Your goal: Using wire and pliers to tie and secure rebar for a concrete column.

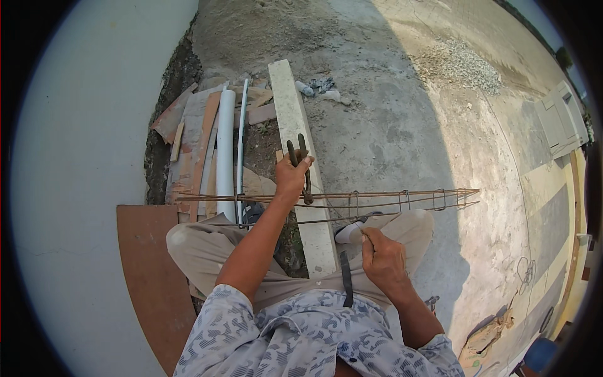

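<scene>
Open concrete floor (377, 138) lies beyond the obstructing rebar cage (356, 196).

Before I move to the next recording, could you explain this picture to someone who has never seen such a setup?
There is no robot here: a person is working with two bare hands. The single picture comes from a wide fisheye camera worn on the head, looking down, so straight edges bend near the rim and left is the person's left.

The left hand grips a dark metal plier-like tool. The right hand has its fingers drawn together; whether they pinch something small is unclear.

A long, narrow frame of rusty steel bars with squarish loops stretches crosswise near the knees, over a pale concrete beam. Left of the beam lie a thick white pipe and wooden boards on the ground.
</scene>
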`<state>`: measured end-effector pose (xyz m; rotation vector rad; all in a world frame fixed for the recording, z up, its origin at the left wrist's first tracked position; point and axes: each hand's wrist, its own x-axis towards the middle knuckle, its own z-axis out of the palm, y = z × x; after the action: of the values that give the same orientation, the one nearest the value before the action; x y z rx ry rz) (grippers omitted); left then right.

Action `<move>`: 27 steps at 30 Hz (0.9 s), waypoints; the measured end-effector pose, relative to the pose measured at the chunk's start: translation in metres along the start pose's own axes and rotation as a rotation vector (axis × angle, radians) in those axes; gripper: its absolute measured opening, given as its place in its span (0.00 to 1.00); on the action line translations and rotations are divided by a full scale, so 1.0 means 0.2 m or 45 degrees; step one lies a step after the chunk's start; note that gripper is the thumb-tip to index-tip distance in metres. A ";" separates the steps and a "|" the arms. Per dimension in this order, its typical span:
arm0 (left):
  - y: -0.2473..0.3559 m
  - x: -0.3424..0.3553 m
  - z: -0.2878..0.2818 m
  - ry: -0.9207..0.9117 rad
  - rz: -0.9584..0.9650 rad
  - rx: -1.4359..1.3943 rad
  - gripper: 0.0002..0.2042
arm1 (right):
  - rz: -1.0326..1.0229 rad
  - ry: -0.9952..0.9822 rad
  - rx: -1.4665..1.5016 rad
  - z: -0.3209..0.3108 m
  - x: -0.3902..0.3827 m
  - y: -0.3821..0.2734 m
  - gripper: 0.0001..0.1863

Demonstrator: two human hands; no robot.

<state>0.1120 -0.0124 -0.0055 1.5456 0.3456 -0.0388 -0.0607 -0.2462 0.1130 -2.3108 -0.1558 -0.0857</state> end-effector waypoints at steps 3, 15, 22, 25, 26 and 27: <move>0.05 0.04 0.02 -0.041 0.168 0.393 0.10 | 0.004 0.030 0.039 0.05 0.05 0.00 0.06; -0.19 0.19 -0.10 -0.194 0.855 1.091 0.25 | 0.573 0.038 0.552 0.34 0.26 0.43 0.10; -0.20 0.15 -0.13 -0.067 0.947 1.239 0.36 | 0.634 0.113 0.866 0.15 0.31 0.32 0.09; -0.19 0.14 -0.09 -0.094 0.943 1.250 0.36 | 0.638 0.128 0.905 0.12 0.30 0.30 0.09; -0.20 0.14 -0.09 -0.095 0.943 1.248 0.36 | 0.617 0.110 0.898 0.12 0.30 0.30 0.08; -0.20 0.15 -0.08 -0.139 0.898 1.234 0.37 | 0.597 0.092 0.889 0.12 0.29 0.30 0.07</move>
<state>0.1273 0.0074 -0.0509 2.5340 -0.3935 0.3016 0.0056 -0.2626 0.0598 -1.5920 0.3456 0.1095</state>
